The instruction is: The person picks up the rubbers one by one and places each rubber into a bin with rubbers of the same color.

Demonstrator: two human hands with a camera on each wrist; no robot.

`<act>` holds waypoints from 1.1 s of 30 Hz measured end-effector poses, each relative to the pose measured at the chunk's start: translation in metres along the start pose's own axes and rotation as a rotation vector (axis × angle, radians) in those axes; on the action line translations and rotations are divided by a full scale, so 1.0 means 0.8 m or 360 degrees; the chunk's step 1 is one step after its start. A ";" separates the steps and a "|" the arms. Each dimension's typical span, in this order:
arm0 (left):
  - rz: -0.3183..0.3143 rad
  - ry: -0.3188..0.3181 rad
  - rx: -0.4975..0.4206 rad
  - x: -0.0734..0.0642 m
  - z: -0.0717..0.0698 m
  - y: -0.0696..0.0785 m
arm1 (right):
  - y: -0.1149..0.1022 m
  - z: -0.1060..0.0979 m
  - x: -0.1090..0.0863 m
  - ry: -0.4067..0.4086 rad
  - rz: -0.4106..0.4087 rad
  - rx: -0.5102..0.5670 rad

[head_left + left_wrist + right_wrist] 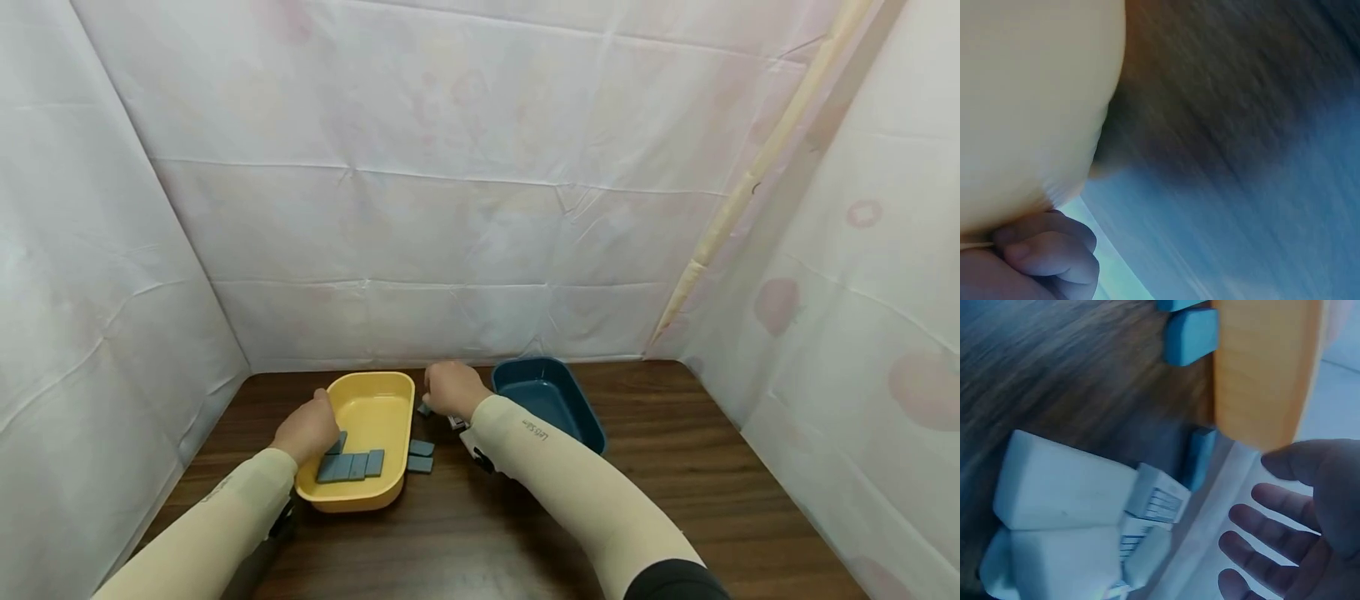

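At the left rim of the yellow tray (375,402) my left hand (307,429) holds on with curled fingers (1054,253), close against the tray's wall (1029,94). Several flat grey-blue tiles (351,467) lie inside the tray's near end, and one tile (337,443) sits by this hand. My right hand (454,390) is between the two trays, above the table. The right wrist view shows its fingers (1272,534) loosely bent and apart, with nothing between them. Pale blocks (1063,481), some bearing printed lines, are grouped near it.
A dark blue tray (543,396) stands right of my right hand, partly behind the forearm. Two grey-blue tiles (421,457) lie beside the yellow tray on the brown wooden table (712,475). White patterned sheets (465,208) hang behind and at both sides.
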State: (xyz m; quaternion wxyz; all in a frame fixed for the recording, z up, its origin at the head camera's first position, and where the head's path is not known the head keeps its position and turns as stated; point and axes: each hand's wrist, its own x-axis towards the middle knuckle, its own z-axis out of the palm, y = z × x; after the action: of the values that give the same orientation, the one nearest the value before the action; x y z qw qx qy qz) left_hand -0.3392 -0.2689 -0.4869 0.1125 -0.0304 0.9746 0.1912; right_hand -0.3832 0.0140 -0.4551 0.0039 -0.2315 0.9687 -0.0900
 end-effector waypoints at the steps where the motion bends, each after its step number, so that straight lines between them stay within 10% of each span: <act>1: -0.0005 -0.0001 0.0011 0.000 0.000 0.000 | 0.001 0.003 0.000 -0.0009 0.0007 -0.0010; 33: -0.0047 0.0061 0.0096 -0.005 0.000 0.008 | -0.006 0.050 0.019 -0.0009 0.0037 -0.0269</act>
State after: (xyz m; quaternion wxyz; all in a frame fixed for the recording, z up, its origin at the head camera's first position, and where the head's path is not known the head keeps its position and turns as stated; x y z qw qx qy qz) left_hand -0.3357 -0.2626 -0.4835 0.0975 -0.0449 0.9813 0.1595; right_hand -0.3924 -0.0034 -0.4934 -0.0120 -0.2200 0.9754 -0.0071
